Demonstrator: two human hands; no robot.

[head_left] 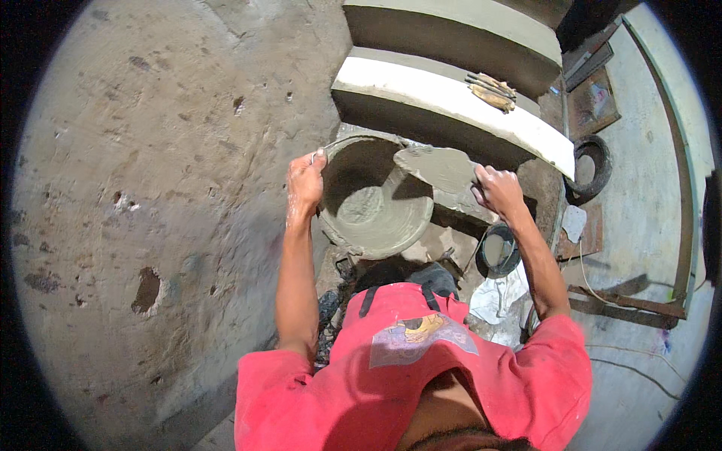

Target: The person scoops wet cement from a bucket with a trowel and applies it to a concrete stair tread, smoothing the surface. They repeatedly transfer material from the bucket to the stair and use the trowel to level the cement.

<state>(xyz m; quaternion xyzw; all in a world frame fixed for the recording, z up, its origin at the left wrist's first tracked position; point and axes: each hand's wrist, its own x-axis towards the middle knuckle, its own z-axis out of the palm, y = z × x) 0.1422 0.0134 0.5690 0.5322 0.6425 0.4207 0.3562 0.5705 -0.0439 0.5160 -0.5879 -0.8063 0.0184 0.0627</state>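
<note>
At the middle of my view, leaning slightly toward twelve o'clock, sits the wide bucket (411, 216), its far rim partly covered by the flat tool (438, 167) I hold at two o'clock; the tool's handle is hidden inside my fist, so I cannot make out its shape. My legs are mostly lost below the hanging red shirt (421, 361), and the round frame cuts off the steps (459, 79) at the top. Dark shade under the lowest tread blurs whatever lies there. The bucket is round and deep, its inner wall smeared with wet grey paste (361, 205), which also lies in a smooth pale patch at the bottom. The tool's blade is broad and flat, coated in the same thick grey. From eight to ten o'clock runs a rough, pitted wall (173, 188); toward one o'clock, a bundle of slender, worn objects (492, 92) rests on a brightly lit tread. A small dark pail (499, 251) with grey contents stands between three and four o'clock, just above a crumpled white sheet (500, 295). My left hand (306, 184), at ten o'clock, is curled closed at the bucket's edge, thumb upward; whether it pinches the rim or a handle I cannot tell. My right hand (498, 192), nearly at three, is folded tightly around the tool's grip, leaving no visible gap.
</note>
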